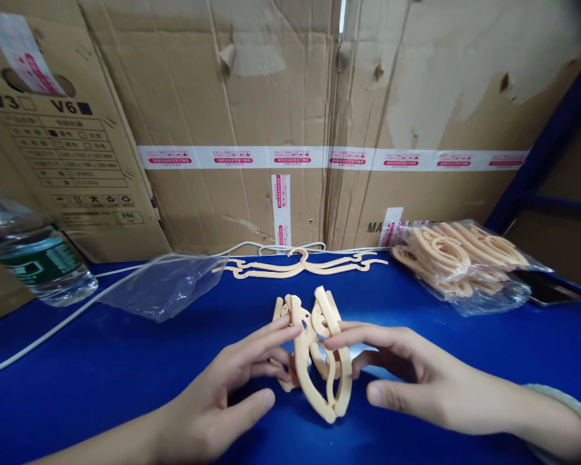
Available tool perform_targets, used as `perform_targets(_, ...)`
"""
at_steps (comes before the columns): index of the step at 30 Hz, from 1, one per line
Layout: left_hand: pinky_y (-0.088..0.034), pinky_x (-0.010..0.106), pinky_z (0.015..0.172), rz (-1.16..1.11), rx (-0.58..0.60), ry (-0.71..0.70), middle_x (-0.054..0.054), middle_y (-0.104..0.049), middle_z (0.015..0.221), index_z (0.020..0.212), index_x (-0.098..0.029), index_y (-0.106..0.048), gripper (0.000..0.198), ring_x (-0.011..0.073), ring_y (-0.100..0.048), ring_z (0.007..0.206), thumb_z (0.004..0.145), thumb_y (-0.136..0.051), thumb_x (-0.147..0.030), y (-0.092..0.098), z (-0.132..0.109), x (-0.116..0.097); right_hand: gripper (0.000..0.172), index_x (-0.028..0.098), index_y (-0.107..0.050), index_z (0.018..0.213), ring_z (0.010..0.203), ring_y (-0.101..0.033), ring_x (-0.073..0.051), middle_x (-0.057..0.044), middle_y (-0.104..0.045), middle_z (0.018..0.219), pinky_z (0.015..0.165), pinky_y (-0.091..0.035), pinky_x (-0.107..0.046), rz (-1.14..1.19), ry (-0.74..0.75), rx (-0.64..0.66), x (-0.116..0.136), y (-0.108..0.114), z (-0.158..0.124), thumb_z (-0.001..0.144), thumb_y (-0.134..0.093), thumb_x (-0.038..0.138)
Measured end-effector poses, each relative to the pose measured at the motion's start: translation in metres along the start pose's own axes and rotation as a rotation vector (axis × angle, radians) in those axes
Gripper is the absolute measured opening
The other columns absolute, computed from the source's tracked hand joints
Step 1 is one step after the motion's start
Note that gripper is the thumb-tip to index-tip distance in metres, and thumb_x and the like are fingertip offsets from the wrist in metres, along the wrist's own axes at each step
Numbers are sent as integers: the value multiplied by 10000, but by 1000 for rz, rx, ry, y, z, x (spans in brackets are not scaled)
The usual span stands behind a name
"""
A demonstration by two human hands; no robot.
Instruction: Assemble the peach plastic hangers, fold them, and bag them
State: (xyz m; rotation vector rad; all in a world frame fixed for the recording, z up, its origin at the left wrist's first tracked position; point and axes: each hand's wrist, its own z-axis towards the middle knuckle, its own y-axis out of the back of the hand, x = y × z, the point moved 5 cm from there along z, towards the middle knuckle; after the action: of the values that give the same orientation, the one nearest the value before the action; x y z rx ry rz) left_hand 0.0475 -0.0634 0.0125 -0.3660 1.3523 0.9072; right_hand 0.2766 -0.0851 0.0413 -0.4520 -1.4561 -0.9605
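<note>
Several cream folding hangers [310,371] stand folded and bunched together on the blue table in front of me. My left hand [235,381] is at their left side, its fingers stretched out against them and its thumb apart. On the other side, my right hand [411,371] touches the bunch with extended fingertips, its thumb also apart. Neither hand is wrapped around a hanger. The lower fingers of both hands are partly hidden behind the hangers. Behind the bunch, unfolded hangers [304,265] lie flat with a hook pointing toward the cardboard.
A clear bag of folded hangers [458,258] lies at the right, beside a dark flat object [552,289]. At left are an empty-looking plastic bag [162,284], a water bottle [36,252] and a white cable [53,332]. Cardboard [242,110] walls the back.
</note>
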Motion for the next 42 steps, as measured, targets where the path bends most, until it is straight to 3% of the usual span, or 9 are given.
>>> perform_targets(7,-260,500,1172,538,-5,-106,-58,-419,1528,1453,-439,-380,657,264,-323,1437,890,-509,-125,1,-12,-7,413,272,-555,1344,1242,-544,-260,-97,-522,1424,1022,-471,-438,15,-102,112,1,-6,-6,938,-603,333)
perform_targets(12,-362,521,1120,544,-30,-171,5,-230,1614,1511,-392,-239,713,303,-311,1436,895,-482,-130,-2,-7,-9,418,256,-622,1278,1220,-564,-264,-91,-550,1393,986,-496,-391,19,-104,-30,-1,12,2,880,-674,369)
perform_targets(15,-372,525,1112,573,-67,-220,24,-253,1607,1485,-376,-295,666,306,-294,1443,896,-477,-123,-3,-6,-13,441,215,-637,1252,1139,-607,-276,-106,-623,1289,917,-535,-388,-76,-154,-167,-3,35,6,865,-664,425)
perform_targets(18,-355,489,1131,651,-59,-254,33,-341,1568,1465,-361,-335,666,279,-345,1427,871,-481,-98,-5,-5,-18,512,221,-572,1325,1077,-622,-280,-114,-632,1251,869,-553,-408,-341,-192,-236,-5,54,6,882,-607,474)
perform_targets(20,-381,450,1126,692,-45,-267,33,-370,1549,1452,-354,-353,660,256,-395,1404,862,-467,-81,-7,-4,-22,540,234,-542,1355,1095,-602,-290,-118,-605,1266,922,-523,-441,-590,-188,-192,-7,59,4,877,-610,476)
perform_targets(24,-415,423,1115,766,-18,-305,39,-440,1499,1427,-339,-387,628,227,-450,1366,867,-436,-60,-10,-1,-26,488,233,-558,1330,1084,-587,-276,-113,-561,1230,974,-481,-427,-853,-208,-27,-10,57,2,896,-598,453)
perform_targets(28,-405,461,1118,848,42,-312,61,-437,1507,1412,-296,-429,583,260,-409,1387,865,-475,-99,-14,-1,-24,618,286,-434,1438,1084,-585,-248,-90,-494,1290,966,-485,-376,-860,-211,42,-5,50,0,876,-643,435)
perform_targets(32,-325,569,1131,936,119,-216,28,-382,1553,1440,-328,-407,612,318,-337,1426,860,-574,-226,-17,-1,-18,601,349,-405,1454,1145,-565,-235,-63,-462,1342,985,-472,-351,-841,-210,125,0,37,-1,899,-629,293)
perform_targets(42,-286,597,1125,1085,173,-43,-8,-337,1561,1479,-359,-365,589,322,-283,1445,926,-556,-421,-14,4,-19,471,279,-444,1437,1210,-507,-243,-124,-408,1359,1043,-436,-389,-874,17,20,-15,20,11,978,-506,365)
